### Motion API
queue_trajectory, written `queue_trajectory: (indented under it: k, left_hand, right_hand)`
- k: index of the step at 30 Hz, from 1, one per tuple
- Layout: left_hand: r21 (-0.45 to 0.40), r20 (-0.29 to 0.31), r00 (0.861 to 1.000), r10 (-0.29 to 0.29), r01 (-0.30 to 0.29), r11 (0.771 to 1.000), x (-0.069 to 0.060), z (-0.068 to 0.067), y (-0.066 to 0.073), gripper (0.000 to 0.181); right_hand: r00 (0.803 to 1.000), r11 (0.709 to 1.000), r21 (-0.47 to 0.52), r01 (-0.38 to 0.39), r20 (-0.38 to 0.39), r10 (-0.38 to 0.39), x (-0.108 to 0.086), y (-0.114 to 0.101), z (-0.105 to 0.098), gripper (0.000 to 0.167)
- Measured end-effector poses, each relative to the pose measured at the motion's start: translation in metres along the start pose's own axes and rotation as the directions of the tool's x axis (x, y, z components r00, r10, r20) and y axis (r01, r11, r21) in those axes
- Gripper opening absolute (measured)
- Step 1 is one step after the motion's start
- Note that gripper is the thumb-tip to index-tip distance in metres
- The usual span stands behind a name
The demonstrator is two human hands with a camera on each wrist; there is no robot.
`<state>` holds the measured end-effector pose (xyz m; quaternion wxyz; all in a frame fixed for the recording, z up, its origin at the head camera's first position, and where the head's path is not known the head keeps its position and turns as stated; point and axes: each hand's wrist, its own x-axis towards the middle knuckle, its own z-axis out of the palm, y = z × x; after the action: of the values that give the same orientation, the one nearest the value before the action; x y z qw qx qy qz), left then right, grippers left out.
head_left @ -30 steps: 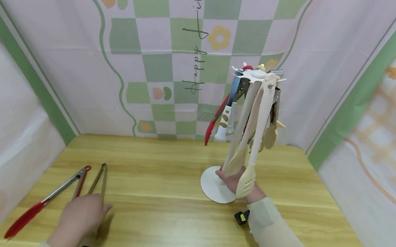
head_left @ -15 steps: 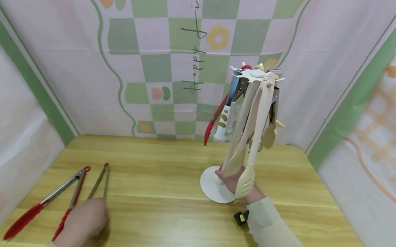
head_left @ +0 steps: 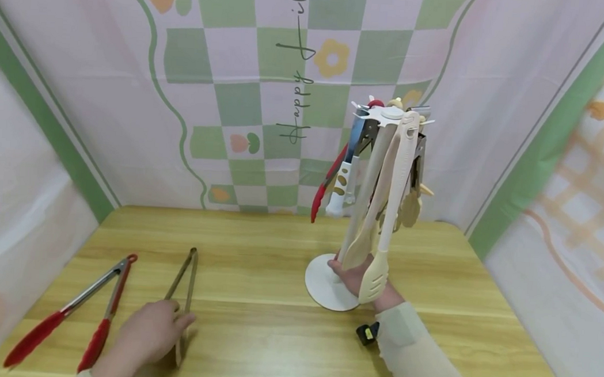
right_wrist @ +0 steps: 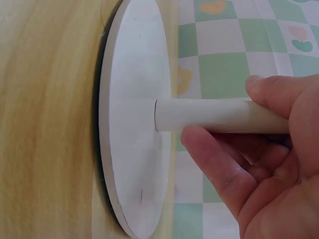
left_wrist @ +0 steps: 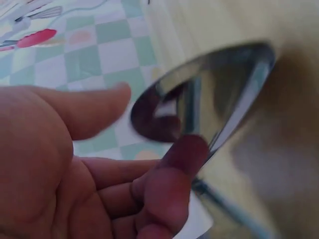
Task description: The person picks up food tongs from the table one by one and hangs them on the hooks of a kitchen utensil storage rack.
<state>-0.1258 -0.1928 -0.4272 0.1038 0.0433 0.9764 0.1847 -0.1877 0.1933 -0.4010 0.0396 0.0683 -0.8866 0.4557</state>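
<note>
In the head view, my left hand (head_left: 150, 330) holds plain metal tongs (head_left: 192, 280) at the table's left front. Their arms are spread and the hand covers part of them. The left wrist view shows curled fingers (left_wrist: 169, 194) at the metal's edge, while the thumb stands apart from it. Farther left lie red-handled tongs (head_left: 104, 280), spread apart. My right hand (head_left: 353, 277) grips the lower post (right_wrist: 209, 115) of a white utensil stand (head_left: 322, 282), just above its round base (right_wrist: 137, 99). A cream slotted utensil (head_left: 375, 279) hangs in front of that hand.
Several other utensils hang from the stand, including a white-handled one (head_left: 339, 188), a red-tipped one (head_left: 319, 201) and a beige spoon-like one (head_left: 411, 208). A wooden table (head_left: 251, 335) lies below. Printed cloth (head_left: 229, 103) closes off the back and sides.
The left hand and the metal tongs have shifted right, away from the red-handled tongs, whose near handle is now uncovered. The right hand and the stand remain in place.
</note>
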Motion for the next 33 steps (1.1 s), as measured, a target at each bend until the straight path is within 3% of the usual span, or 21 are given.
queue_trajectory:
  k: [5,13,18,23,25,33]
  left_hand:
    - [0.09,-0.097,0.995,-0.024,0.032,0.995,-0.008,-0.017,-0.008,0.039]
    - [0.12,-0.121,0.991,-0.06,0.075,0.99,-0.016,-0.026,-0.018,0.035]
    - [0.096,-0.081,0.99,-0.118,0.126,0.987,-0.015,-0.028,-0.027,0.029]
    - [0.066,0.006,0.988,-0.157,0.156,0.985,-0.016,-0.027,-0.032,0.015]
    - [0.065,0.02,0.988,-0.153,0.151,0.986,-0.015,-0.025,-0.034,0.012]
    - [0.091,0.017,0.995,-0.094,0.092,0.992,-0.008,-0.012,-0.033,0.016]
  right_hand:
    - [1.0,1.0,0.021,-0.005,0.01,0.005,0.001,0.001,0.0,0.011]
    - [0.999,0.998,0.048,0.038,0.001,-0.038,-0.001,-0.001,0.0,0.013]
    - [0.999,0.998,0.042,0.042,-0.003,-0.042,-0.002,-0.003,0.001,0.013]
    - [1.0,1.0,0.023,0.016,0.0,-0.016,0.011,0.025,0.007,0.015]
    - [1.0,1.0,0.015,0.011,0.002,-0.011,0.017,0.037,0.009,0.017]
    - [1.0,1.0,0.007,0.004,-0.002,-0.004,0.011,0.027,0.007,0.017]
